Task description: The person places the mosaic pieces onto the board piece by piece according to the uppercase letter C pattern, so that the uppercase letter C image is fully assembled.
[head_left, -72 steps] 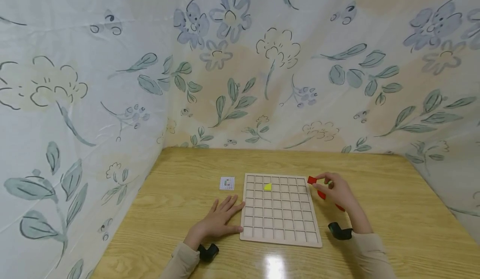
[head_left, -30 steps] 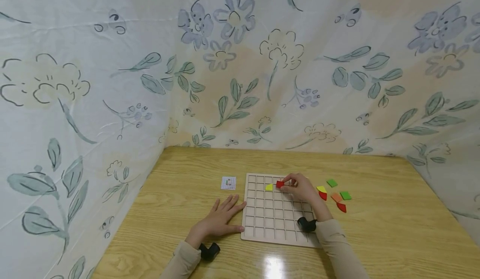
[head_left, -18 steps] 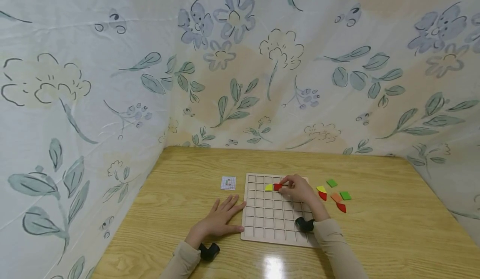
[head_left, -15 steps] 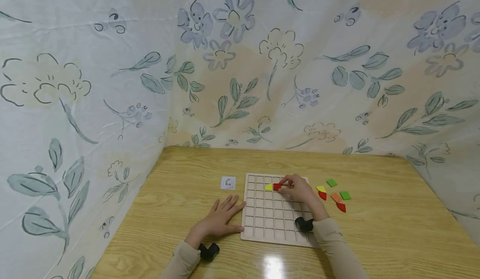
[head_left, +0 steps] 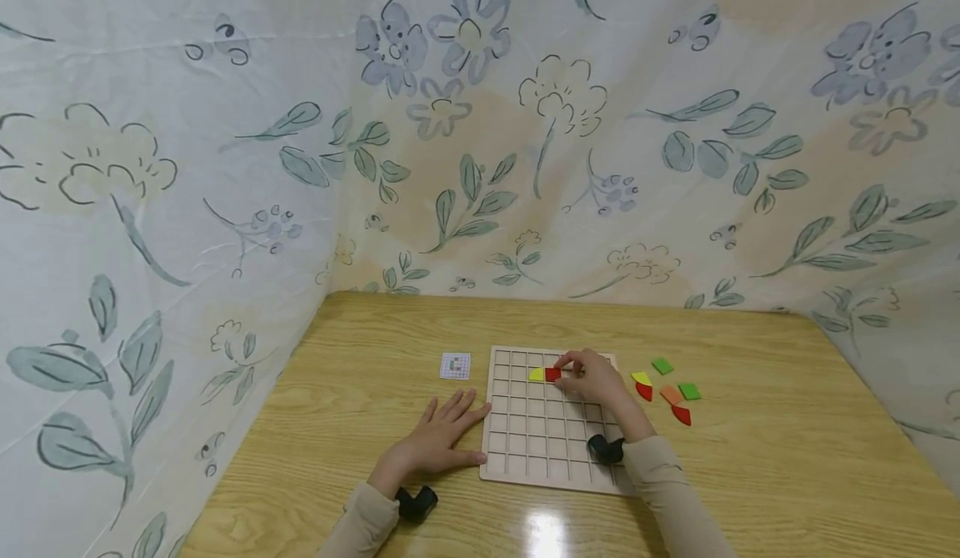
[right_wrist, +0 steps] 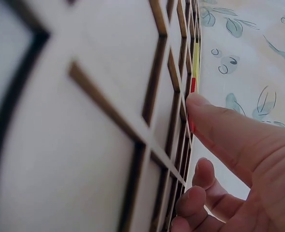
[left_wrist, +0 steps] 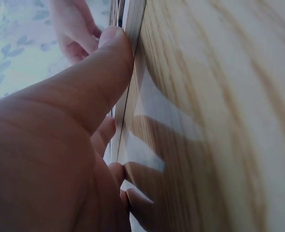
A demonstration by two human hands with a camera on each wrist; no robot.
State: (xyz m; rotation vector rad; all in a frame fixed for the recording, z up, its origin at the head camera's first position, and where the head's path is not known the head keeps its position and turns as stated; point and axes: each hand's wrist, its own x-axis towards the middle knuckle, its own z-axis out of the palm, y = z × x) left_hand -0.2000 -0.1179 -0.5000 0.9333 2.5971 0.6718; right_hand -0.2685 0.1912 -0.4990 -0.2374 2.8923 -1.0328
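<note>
On the wooden table lies a square wooden grid board with shallow cells. A yellow quarter-round tile sits in a cell of its second row from the far edge. Directly right of it, a red square tile lies in line with that row, and the thumb and forefinger of my right hand hold its right side. In the right wrist view the thumb overlaps the red tile. My left hand lies with fingers spread, its forefinger and thumb against the board's left edge.
Right of the board lie loose tiles: two green squares, a yellow piece, an orange piece and two red curved pieces. A small printed pattern card is beyond my left hand. Floral cloth hangs behind the table.
My right hand has carried the red square tile from beyond the board's right edge leftward to beside the yellow tile, lowering it there. The left hand stays in place.
</note>
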